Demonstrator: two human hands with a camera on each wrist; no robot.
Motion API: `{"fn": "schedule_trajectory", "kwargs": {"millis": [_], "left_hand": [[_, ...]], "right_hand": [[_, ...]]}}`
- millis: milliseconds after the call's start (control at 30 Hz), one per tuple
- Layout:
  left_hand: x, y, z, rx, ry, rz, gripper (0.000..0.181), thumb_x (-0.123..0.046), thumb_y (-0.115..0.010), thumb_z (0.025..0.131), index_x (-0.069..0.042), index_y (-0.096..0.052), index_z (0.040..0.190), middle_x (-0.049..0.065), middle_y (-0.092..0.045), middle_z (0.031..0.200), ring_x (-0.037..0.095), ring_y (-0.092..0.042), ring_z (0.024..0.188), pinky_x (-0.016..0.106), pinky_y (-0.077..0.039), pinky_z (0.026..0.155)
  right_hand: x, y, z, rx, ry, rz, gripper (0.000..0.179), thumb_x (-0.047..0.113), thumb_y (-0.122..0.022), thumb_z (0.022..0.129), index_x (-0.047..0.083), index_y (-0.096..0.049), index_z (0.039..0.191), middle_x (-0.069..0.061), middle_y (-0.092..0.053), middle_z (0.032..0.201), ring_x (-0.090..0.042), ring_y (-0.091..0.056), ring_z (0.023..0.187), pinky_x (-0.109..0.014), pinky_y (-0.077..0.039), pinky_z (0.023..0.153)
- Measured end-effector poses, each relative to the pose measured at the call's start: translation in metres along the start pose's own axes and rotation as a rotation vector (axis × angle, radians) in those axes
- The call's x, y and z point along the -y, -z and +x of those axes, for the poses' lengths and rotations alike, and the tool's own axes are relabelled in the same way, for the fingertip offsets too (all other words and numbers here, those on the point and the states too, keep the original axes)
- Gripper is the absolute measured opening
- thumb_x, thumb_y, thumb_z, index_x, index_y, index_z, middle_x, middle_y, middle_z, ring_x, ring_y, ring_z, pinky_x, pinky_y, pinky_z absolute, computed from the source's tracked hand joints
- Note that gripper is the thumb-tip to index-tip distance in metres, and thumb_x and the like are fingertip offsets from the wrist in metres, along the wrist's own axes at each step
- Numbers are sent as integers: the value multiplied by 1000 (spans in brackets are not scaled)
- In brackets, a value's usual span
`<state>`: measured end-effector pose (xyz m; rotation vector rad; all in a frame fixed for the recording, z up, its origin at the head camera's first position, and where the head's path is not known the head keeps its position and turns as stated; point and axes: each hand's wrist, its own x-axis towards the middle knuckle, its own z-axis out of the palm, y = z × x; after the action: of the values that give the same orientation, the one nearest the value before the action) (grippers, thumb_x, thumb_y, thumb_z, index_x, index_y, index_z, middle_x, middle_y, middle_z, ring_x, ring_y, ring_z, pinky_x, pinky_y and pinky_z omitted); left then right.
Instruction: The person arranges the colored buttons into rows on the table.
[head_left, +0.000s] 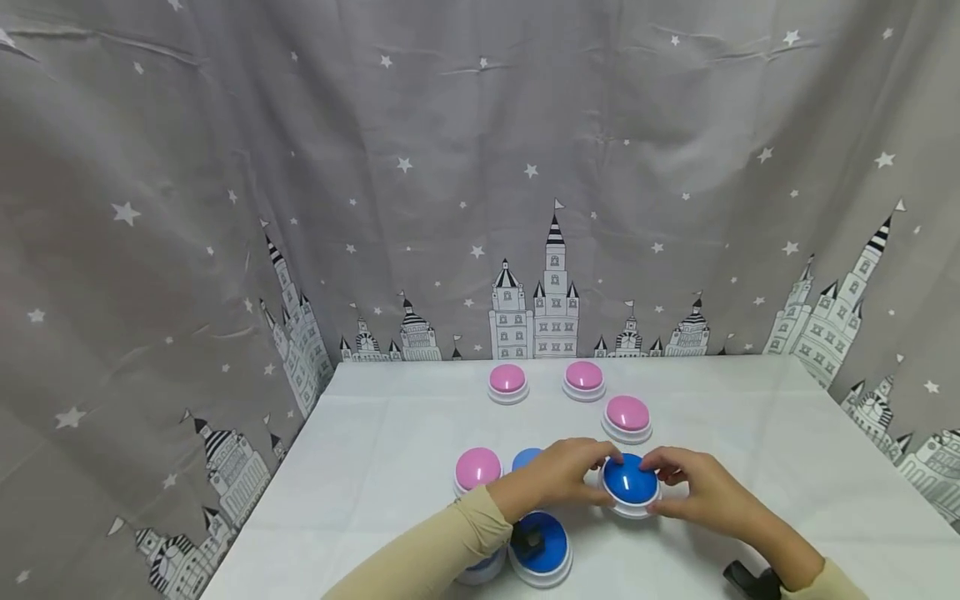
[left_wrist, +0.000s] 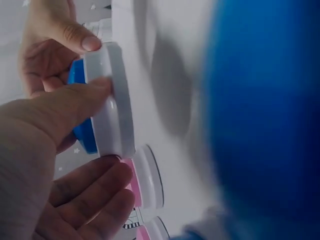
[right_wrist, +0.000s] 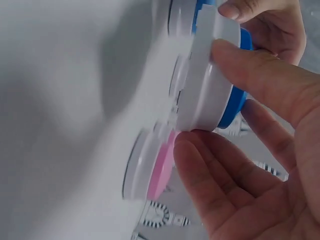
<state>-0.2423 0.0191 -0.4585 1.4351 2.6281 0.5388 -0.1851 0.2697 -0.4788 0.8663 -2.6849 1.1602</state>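
A grey curtain with creases and soft folds rises behind a white table and spreads down past its left and right sides. White stars are scattered over the cloth, and pale castles with dark striped roofs and little flags are printed along its lower part, the middle ones standing right at the table's far edge. The light is soft, and blurred grey shadows lie on the white tabletop.
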Motion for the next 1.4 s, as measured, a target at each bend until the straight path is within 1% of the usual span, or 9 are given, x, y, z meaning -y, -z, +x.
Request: {"fn": "schedule_trajectory", "kwargs": {"millis": [67,167,233,367,600,767,967,1167,1400], "left_hand": [[-3,1,-11,10,-2,4,50,-36,-80,84,-18,-60,127,-9,-65,111,2,-59,99,13,-45,85],[-7,2,-24,23,-6,2,49,-37,-79,85,-19,-60,127,-9,-65,111,2,-59,100,13,-45,85],[-9,1,-30,30,-3,-2,49,-37,-79,85,-20,-60,127,-9,-64,112,1,-58,100,14,-46,85],[-10,-3,-40,42,-4,-1,49,-39,-78,85,-20,-59,126,-9,-64,112,0,-58,101,14,-46,85],[-11,-6,-55,31,-50,25,48,-39,-77,86,-19,-59,126,-8,-65,113,-2,-57,102,12,-44,86],[-13,-9,-61,41,-60,41,49,-40,-76,87,-19,-58,127,-9,-64,118,-4,-56,104,12,-44,90],[-16,-14,-65,42,-78,69,51,-41,-79,84,-19,-58,125,-11,-65,112,-6,-55,98,9,-42,85],[-14,-23,-62,34,-114,79,51,-42,-79,83,-19,-57,123,-12,-63,105,-7,-54,92,6,-41,83],[-11,-24,-68,55,-73,54,57,-44,-81,81,-21,-55,125,-13,-60,100,-7,-51,89,6,-41,80]], "right_hand": [[6,-5,-3,15,-8,19,45,34,-86,77,15,-66,112,6,-67,107,-9,-61,87,-28,-56,77],[11,-12,-7,27,14,41,45,38,-84,78,16,-65,113,7,-67,107,-9,-62,88,-29,-57,77],[14,-16,-9,26,45,45,44,38,-83,79,16,-65,112,7,-67,107,-9,-62,88,-29,-57,76],[17,-24,-12,43,69,55,43,37,-83,80,16,-65,113,7,-67,107,-8,-62,89,-28,-56,77],[25,-35,-17,73,15,53,44,39,-83,79,18,-65,114,10,-67,108,-6,-62,91,-27,-56,79],[29,-38,-19,99,-9,63,45,39,-83,79,18,-65,114,11,-66,108,-6,-61,92,-26,-55,80],[30,-42,-24,116,-21,55,45,41,-82,79,18,-65,114,12,-65,108,-5,-60,91,-26,-55,80],[29,-42,-29,175,-113,76,48,42,-83,78,20,-64,116,14,-63,108,-5,-57,89,-25,-54,80],[31,-49,-25,224,-233,169,54,43,-85,75,20,-63,118,9,-63,109,-11,-59,91,-31,-56,84]]}}
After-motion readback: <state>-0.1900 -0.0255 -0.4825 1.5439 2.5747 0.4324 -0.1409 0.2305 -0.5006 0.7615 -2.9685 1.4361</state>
